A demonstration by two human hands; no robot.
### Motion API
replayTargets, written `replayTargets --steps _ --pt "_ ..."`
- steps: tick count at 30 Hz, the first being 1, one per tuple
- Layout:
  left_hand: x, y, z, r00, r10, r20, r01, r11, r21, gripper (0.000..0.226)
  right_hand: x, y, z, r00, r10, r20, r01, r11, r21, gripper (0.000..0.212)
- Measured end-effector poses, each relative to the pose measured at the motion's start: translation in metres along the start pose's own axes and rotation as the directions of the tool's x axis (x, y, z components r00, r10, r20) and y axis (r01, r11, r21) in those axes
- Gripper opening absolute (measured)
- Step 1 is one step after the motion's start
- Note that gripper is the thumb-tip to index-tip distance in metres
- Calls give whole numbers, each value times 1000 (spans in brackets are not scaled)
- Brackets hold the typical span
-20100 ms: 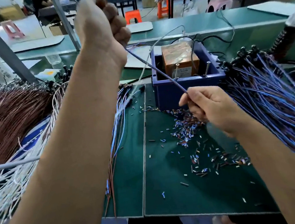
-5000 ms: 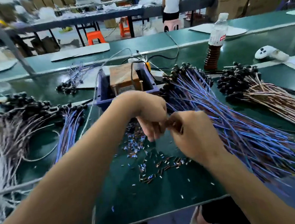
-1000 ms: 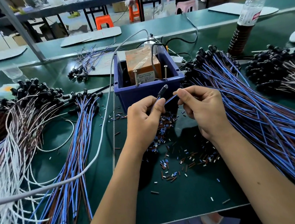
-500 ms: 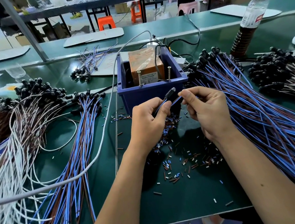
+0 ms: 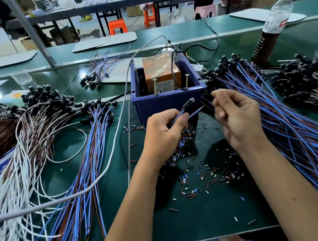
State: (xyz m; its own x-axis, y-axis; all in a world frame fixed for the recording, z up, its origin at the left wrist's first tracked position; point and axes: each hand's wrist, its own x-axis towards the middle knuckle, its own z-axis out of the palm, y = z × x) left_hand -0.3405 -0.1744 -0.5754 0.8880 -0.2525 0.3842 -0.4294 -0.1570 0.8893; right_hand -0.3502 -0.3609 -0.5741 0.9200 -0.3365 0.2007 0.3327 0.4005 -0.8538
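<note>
My left hand [image 5: 165, 133] grips a small black lamp holder [image 5: 188, 103] by its blue and brown leads; the holder points up and to the right, just in front of the blue bin [image 5: 168, 105]. The leads' bare ends [image 5: 199, 109] stick out free past my thumb. My right hand [image 5: 238, 119] hovers a short way to the right of those ends, blurred, with its fingers curled and nothing visible in them. Two upright screws [image 5: 154, 86] stand on the bin's front rim before an orange-wrapped box [image 5: 159, 70].
A big pile of blue-and-brown leads [image 5: 293, 131] lies at the right, and another bundle [image 5: 85, 165] plus white wires [image 5: 10, 191] lie at the left. Cut insulation bits [image 5: 198, 182] litter the green mat. A grey cable [image 5: 117, 135] crosses left. A bottle [image 5: 273, 27] stands far right.
My right hand has let go of the lead ends and pulled away to the right. My left hand keeps its hold on the wired lamp holder.
</note>
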Motion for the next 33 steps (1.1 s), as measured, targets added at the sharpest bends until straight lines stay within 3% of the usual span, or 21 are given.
replayTargets --steps 4,7,11,19,26,29,33 --pt "0 -1 -2 998 -11 -60 3 991 -132 34 2 0 -4 999 0 -40 -2 999 -53 9" --pt "0 -2 2 997 9 -76 -18 993 -113 29 -6 7 9 997 71 42 -65 990 -126 7" --pt "1 -4 5 993 37 -110 -48 994 -99 23 -13 7 19 976 147 161 -132 986 -97 26" --pt "1 -4 11 987 96 -128 -107 991 -78 12 -18 10 25 982 74 174 -54 992 -118 8" --pt "1 -2 11 982 105 -154 -121 988 -92 5 -17 10 23 982 79 169 -58 990 -127 9" --pt "1 1 10 955 118 -274 -147 985 -87 10 -16 9 22 987 67 149 -54 995 -88 12" --pt "0 7 8 845 154 -511 -219 973 -69 16 -14 9 22 993 -14 117 28 992 -123 11"
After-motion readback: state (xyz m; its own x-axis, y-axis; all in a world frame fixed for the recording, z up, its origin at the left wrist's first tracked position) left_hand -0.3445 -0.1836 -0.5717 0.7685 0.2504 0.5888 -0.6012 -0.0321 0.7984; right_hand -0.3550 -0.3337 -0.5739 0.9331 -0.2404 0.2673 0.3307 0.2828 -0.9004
